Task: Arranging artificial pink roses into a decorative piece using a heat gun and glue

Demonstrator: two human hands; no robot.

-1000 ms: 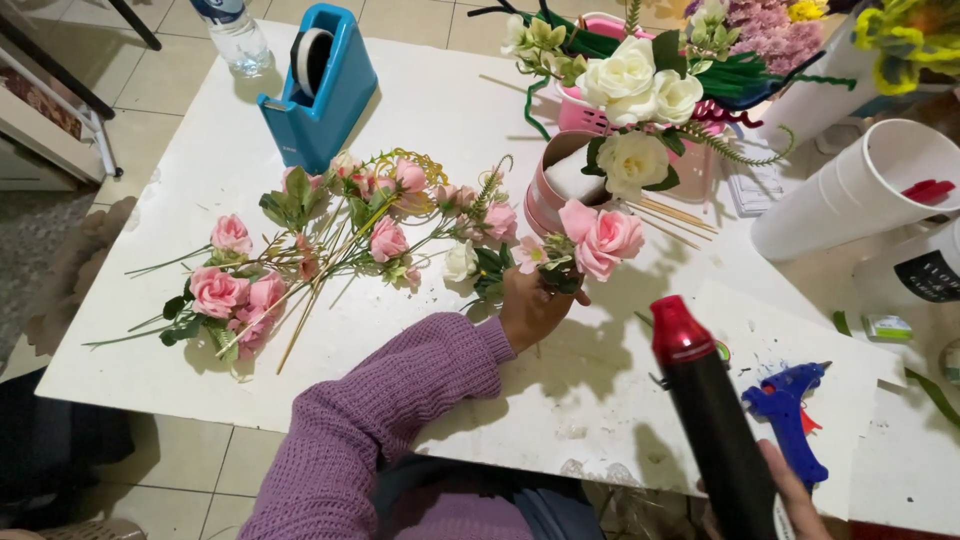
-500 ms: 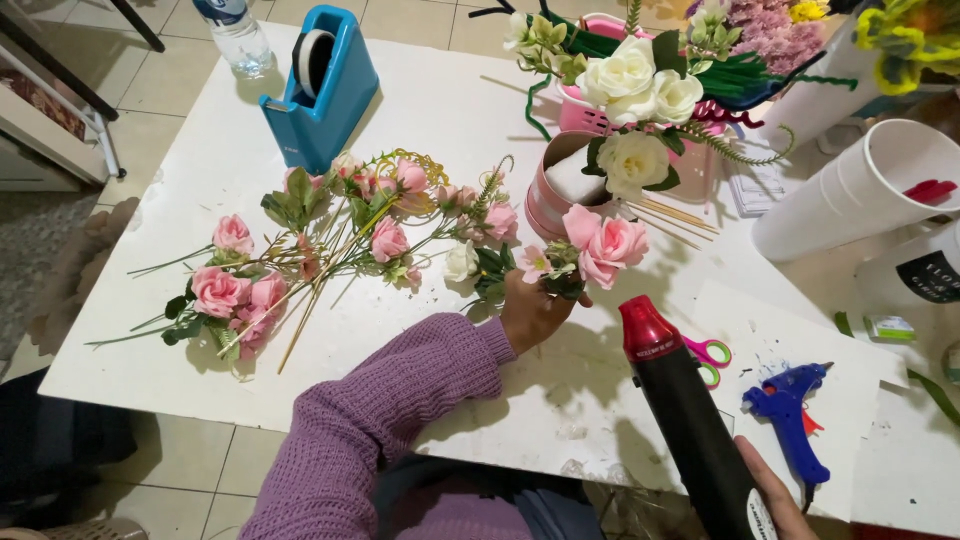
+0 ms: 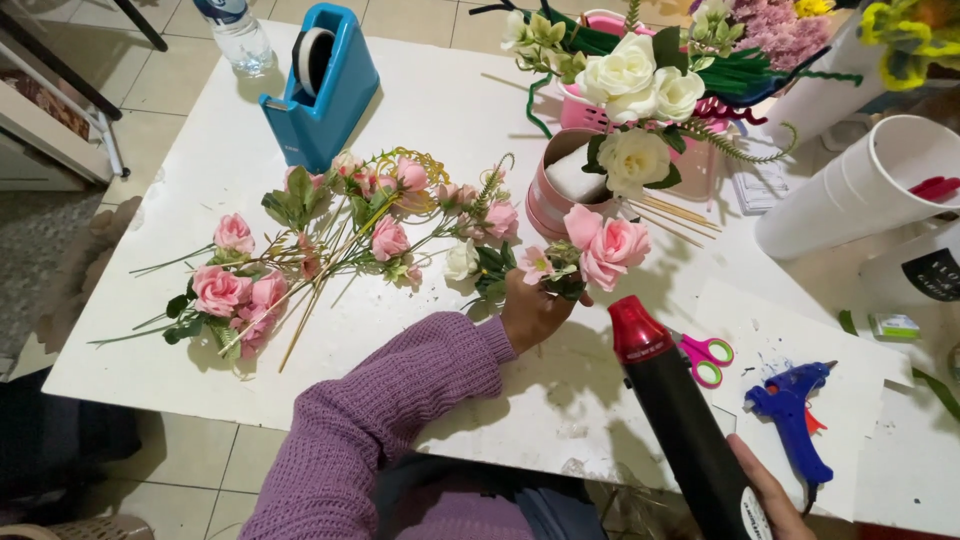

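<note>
Right hand (image 3: pixel 765 490) cut off below

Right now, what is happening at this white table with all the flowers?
A person in a purple knitted sleeve is working with artificial flowers. The left hand holds a small sprig of pink roses just above the white table. The right hand grips a black heat gun with a red nozzle, its tip pointing toward the sprig. A loose pile of pink flower stems lies to the left, and pink scissors and a blue glue gun lie to the right.

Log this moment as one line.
left hand: holds small pink artificial flower sprig | right hand: holds black red-tipped heat gun, nozzle toward sprig | white table
</note>
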